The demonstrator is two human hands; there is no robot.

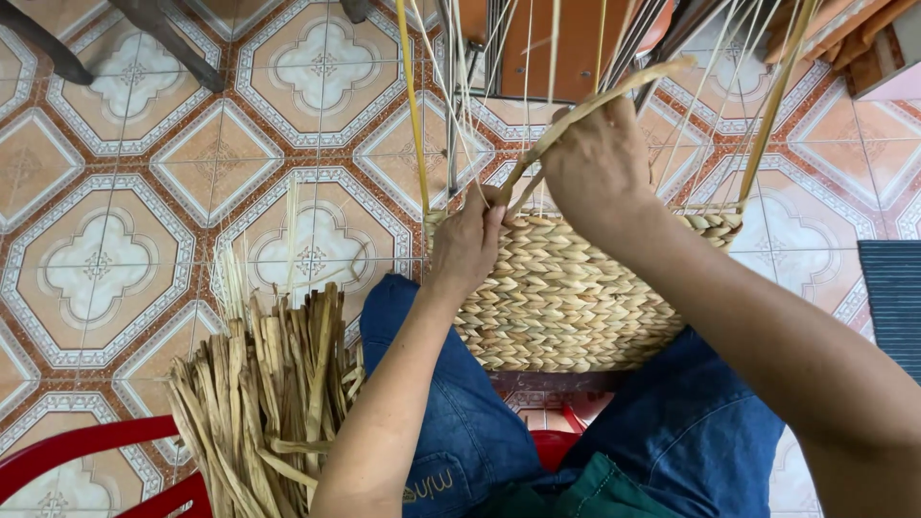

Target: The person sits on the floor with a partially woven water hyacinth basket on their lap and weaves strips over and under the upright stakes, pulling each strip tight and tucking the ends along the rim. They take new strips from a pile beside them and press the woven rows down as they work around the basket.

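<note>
Weaving the straw basket (566, 297) on my lap

My left hand (467, 240) presses its fingers on the basket's rim, pinching the flat straw strand (576, 115); my right hand (600, 168) is clenched round that strand, pulling it up among the upright stakes (480, 86). A bundle of dried straw (269, 393) lies beside my left knee.

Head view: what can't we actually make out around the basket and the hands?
- Woven basket: bottom hidden behind the knees; inside not visible from this angle.
- Right hand: fingers curl away around the flat straw strand; grip hidden.
- Left hand: fingertips pressed into the rim, contact unclear.
- Upright stakes: tops cut off by the top edge.
- Dried straw bundle: lower end cut off by the bottom edge.
</note>
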